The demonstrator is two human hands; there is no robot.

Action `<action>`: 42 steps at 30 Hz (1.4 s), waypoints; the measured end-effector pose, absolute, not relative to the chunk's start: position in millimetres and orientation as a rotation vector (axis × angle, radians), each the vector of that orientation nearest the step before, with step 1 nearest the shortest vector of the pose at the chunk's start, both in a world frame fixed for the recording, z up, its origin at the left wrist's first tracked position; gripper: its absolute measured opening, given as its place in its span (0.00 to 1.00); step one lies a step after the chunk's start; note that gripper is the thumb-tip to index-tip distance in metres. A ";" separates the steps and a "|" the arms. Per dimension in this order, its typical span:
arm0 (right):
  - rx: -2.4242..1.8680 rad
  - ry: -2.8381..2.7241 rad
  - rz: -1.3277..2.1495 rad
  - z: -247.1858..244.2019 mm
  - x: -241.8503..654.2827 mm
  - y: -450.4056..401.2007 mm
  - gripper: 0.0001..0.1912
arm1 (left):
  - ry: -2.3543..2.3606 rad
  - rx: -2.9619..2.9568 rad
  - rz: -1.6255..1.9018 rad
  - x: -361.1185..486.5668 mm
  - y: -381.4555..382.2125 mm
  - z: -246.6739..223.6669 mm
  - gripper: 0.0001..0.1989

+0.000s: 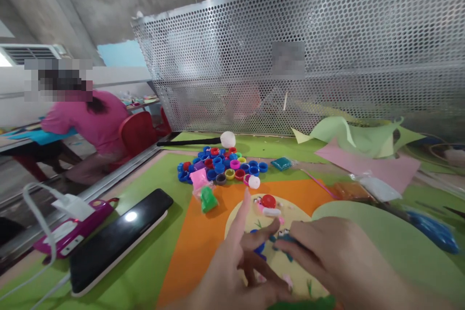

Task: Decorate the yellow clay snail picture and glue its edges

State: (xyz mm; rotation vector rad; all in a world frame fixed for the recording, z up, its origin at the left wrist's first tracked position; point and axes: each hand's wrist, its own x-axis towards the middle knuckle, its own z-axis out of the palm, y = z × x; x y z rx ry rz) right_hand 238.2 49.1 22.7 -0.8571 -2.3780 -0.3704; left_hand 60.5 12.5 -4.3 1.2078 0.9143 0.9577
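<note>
From my end of the head view, nearest are the two hands, worked close together over a cream disc (296, 210); my left hand (232, 254) has its fingers spread, one pointing forward, another reaching across toward a small blue-grey piece (285, 248), the rest curled; my right hand (330, 247) has its fingertips down at that piece, which lies on the disc, though I cannot tell whether they pinch it or only press. Beyond the fingers I see a red cap (269, 200) on the same disc; beneath it is an orange sheet (179, 261); just to the right sits a pale green disc (359, 227). Off to the left I have a phone (123, 235) and a magenta power strip (72, 230); farther along the worktop (158, 174) come a green pack (209, 199), a pink pack (199, 178) and a heap of caps (219, 167), with a teal pack (281, 163) near it; behind the heap is a white ball (228, 139); past everything stands a mesh screen (214, 63); away left, a person (90, 121) in pink sits at another worktop.
</note>
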 end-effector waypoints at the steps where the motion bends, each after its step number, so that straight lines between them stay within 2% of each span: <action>1: -0.808 -2.388 -0.393 22.4 236.9 47.2 0.27 | 0.897 1.211 0.938 60.6 10.8 -5.7 0.53; 5: -0.800 -2.375 -0.522 19.9 232.7 42.8 0.24 | 0.838 1.299 0.802 61.3 5.8 -9.7 0.31; 7: -0.988 -2.377 -0.431 20.5 231.7 42.2 0.24 | 0.872 1.381 0.769 60.2 5.8 -8.0 0.26; 10: -1.290 -2.373 0.014 25.3 230.6 41.0 0.31 | 0.909 1.485 0.705 56.3 8.7 -1.9 0.20; 13: -1.265 -2.270 0.672 30.6 230.5 39.9 0.26 | 0.937 1.598 0.688 53.5 12.2 3.3 0.13; 16: -1.061 -2.158 1.121 31.7 231.2 40.0 0.20 | 0.815 1.427 0.766 55.4 12.8 4.1 0.15; 18: -1.065 -2.123 1.172 31.7 230.6 39.3 0.23 | 0.659 1.280 0.837 57.8 11.1 3.8 0.22; 20: -1.133 -2.108 1.153 33.2 228.8 37.3 0.28 | 0.609 1.293 0.862 58.6 8.9 4.4 0.24; 25: -1.263 -2.074 1.269 35.3 228.0 37.7 0.35 | 0.831 1.658 0.776 52.5 8.8 8.5 0.12; 27: -1.121 -1.997 1.545 27.8 230.5 44.0 0.35 | 0.880 1.654 0.773 50.8 11.3 9.1 0.08; 28: -0.960 -1.952 1.716 22.5 231.7 47.8 0.32 | 0.886 1.591 0.779 50.8 12.6 9.0 0.08; 30: -0.734 -1.833 1.894 12.9 233.0 53.9 0.34 | 0.854 1.429 0.781 52.7 14.4 7.9 0.09; 32: -0.738 -1.814 1.868 8.7 232.4 54.9 0.32 | 0.739 1.244 0.814 56.5 14.3 5.8 0.12; 35: -0.930 -1.900 1.543 13.4 228.4 47.7 0.22 | 0.513 1.070 0.858 62.4 11.2 3.2 0.27; 37: -1.029 -1.919 1.408 18.6 225.2 42.4 0.21 | 0.498 1.049 0.875 64.1 8.7 3.4 0.23; 39: -1.071 -1.904 1.395 22.1 222.7 40.3 0.26 | 0.605 1.120 0.862 63.8 7.1 5.2 0.13; 41: -1.007 -1.746 1.626 23.2 221.8 41.4 0.27 | 0.708 1.184 0.830 62.5 6.7 7.5 0.07; 42: -0.930 -1.611 1.805 23.1 221.8 42.6 0.26 | 0.740 1.188 0.806 61.8 6.8 8.4 0.08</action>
